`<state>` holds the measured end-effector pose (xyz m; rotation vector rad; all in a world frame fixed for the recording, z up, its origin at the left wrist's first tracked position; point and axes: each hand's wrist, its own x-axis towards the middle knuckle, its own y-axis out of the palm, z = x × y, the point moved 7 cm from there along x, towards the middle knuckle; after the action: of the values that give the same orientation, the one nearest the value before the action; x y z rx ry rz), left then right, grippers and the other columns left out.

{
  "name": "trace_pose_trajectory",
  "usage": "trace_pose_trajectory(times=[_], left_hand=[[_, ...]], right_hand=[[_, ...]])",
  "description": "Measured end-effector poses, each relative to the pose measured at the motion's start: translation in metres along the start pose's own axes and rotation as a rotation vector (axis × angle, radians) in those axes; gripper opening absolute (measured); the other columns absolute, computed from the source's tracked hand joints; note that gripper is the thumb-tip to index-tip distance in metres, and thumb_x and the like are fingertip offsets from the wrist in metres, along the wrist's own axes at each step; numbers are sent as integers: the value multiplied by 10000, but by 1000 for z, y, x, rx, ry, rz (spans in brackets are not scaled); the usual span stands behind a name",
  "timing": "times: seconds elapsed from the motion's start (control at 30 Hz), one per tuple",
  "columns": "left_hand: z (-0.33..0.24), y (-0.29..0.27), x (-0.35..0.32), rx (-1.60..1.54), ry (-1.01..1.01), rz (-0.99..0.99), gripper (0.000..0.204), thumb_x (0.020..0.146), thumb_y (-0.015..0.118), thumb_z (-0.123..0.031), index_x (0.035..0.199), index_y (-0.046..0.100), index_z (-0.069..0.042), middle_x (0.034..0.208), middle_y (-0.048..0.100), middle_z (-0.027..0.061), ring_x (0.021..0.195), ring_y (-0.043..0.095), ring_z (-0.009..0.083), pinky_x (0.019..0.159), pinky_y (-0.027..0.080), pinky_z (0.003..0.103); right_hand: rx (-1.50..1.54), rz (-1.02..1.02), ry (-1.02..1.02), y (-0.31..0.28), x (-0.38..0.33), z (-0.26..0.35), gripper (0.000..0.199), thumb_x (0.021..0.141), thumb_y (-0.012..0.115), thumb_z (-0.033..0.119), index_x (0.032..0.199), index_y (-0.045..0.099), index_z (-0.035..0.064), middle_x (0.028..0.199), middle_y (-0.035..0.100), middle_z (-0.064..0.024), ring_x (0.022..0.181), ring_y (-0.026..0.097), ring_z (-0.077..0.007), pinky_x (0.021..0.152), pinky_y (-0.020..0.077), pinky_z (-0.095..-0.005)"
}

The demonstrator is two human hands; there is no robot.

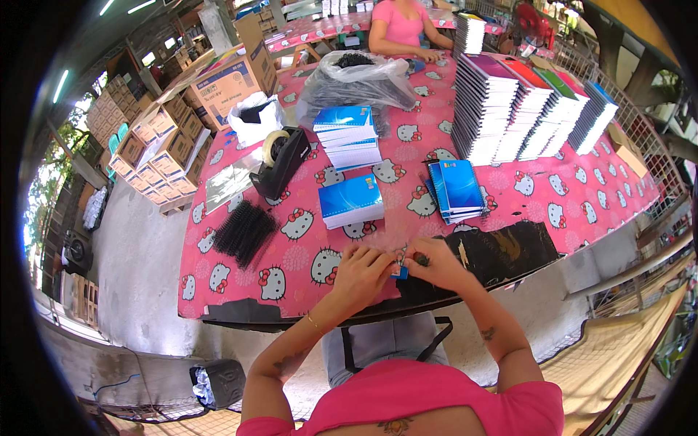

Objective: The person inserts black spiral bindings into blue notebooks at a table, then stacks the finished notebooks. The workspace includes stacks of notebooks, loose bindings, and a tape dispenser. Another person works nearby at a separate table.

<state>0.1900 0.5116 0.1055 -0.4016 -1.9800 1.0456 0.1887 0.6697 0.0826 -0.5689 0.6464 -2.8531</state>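
A small blue piece [400, 272] sits at the near edge of the surface [582, 196], pinched between the left hand [361, 275] and the right hand [434, 263], each grip narrow and closed on it, with what looks like a bit of black coil at the right fingertips. To do this well, I judge both hands should stay low and close together. Beyond lie one loose heap of black coils [244, 231], one tape dispenser [280, 161] and three low stacks of blue notebooks [350, 200].
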Motion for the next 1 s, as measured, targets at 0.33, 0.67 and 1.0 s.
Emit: trace_pose_trajectory(times=[0.33,0.67,1.0], left_hand=[[-3,-37,45,-208,144,-112,359,830,721,-121,1178,656,-62,1132,642,114,1044,613,320,883,491,430],[102,-12,20,288,65,-84,378,809,639,-18,1186,650,-41,1126,672,128,1053,641,316,912,514,453],[10,-10,-12,31,75,-133,439,765,621,-28,1204,611,-26,1120,635,124,1047,600,302,931,469,441]], right_hand=[[126,-126,101,-12,-5,14,277,862,703,50,1134,664,14,946,687,-174,817,686,-232,703,521,-335],[-983,-223,30,-96,20,-40,701,751,791,192,1393,531,85,1451,511,-140,1359,452,-346,1128,294,-535],[194,-172,204,31,-15,-35,448,754,820,13,1128,574,39,1028,651,-77,916,627,-142,808,512,-297]])
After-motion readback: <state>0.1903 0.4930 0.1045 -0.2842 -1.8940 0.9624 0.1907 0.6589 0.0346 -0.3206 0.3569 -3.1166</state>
